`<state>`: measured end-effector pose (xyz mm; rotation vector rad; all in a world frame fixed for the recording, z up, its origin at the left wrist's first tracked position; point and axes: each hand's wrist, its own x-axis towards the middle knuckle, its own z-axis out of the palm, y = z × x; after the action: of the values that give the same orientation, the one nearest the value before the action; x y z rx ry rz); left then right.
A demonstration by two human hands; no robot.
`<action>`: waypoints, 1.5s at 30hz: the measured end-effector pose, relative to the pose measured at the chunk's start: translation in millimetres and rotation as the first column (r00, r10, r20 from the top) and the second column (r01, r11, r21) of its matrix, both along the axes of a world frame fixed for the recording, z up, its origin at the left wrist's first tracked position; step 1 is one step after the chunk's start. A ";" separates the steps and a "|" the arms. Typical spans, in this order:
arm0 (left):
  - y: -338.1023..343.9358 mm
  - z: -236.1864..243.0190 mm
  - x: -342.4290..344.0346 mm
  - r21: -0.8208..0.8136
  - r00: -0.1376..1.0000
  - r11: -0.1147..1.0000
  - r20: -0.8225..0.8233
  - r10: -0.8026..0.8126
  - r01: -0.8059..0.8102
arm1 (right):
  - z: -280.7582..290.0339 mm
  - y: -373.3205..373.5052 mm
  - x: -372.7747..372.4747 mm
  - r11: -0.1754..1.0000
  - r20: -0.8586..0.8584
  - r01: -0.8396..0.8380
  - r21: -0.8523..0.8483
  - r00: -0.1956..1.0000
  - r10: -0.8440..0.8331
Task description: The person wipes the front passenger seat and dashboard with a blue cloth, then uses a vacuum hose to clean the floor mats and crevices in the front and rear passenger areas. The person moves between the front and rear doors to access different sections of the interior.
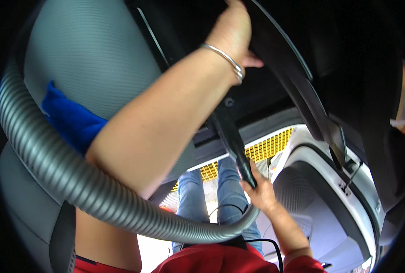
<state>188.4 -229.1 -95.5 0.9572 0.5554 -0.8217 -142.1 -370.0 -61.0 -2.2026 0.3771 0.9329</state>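
My right hand [260, 190] grips the black vacuum nozzle tube [233, 136], which points up and away toward the dark floor area of a car interior. A grey ribbed hose [52, 168] curves from the left edge down and round to that tube. My left arm stretches across the picture. My left hand [232, 29], with a silver bracelet at the wrist, lies against a dark interior panel [284, 59] at the top. Its fingertips reach the frame's edge and are hidden.
A grey car seat [93, 50] fills the upper left, with a blue cloth [70, 120] lying on it. Below are my legs in blue jeans [229, 191], a yellow floor grating [268, 148] and the white door sill and door frame [320, 159].
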 end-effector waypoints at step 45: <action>1.7 9.4 10.1 -0.072 0.996 0.997 -0.076 -0.040 0.035 | -42.7 65.6 57.0 0.972 -0.296 0.234 -0.010 0.928 -0.227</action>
<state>198.6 -227.4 -86.1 0.8760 0.5726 -0.9095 -85.1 -304.4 -103.7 -1.9437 0.7437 1.1284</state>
